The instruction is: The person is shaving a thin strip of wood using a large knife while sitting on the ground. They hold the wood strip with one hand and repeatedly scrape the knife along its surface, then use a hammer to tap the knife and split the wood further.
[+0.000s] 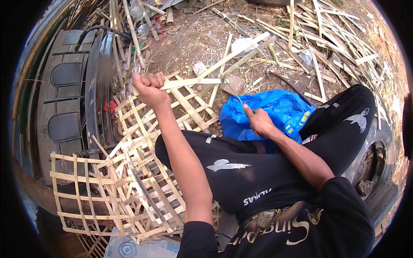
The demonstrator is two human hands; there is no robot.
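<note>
My left hand (150, 89) is raised left of centre, its fingers closed round one end of a pale bamboo strip (194, 82). The strip stretches level to the right. My right hand (259, 122) grips a knife (235, 94), its handle mostly hidden in the fist. Its thin blade points up and left, meeting the strip near the far end; whether it cuts in cannot be told. A greyish stone (234, 85) lies behind the blade. Beneath the right hand, a blue plastic sheet (279, 103) is bunched over my crossed legs.
Woven bamboo lattice panels (81, 198) are stacked at my left, reaching under my left arm. Loose bamboo strips (329, 41) litter the ground at the far right. A tyre (349, 170) lies beside my right leg. Dark metal-framed panels (65, 75) stand at far left.
</note>
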